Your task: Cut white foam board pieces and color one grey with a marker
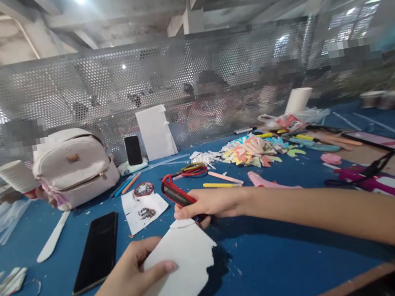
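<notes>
Sheet (pixel 184 281) in left hand (pixel 140 265), thumb (pixel 161 271) atop

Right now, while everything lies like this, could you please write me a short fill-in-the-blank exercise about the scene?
The left hand holds a jagged-edged sheet coloured ____.
The right hand holds a ____-and-black tool.
Of the picture's left and right halves, the backpack stands in the ____.

Missing words: white; red; left.

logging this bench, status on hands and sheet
Left hand holding white sheet. Right hand gripping red-and-black tool at sheet's far end. Black phone beside left hand.
</notes>
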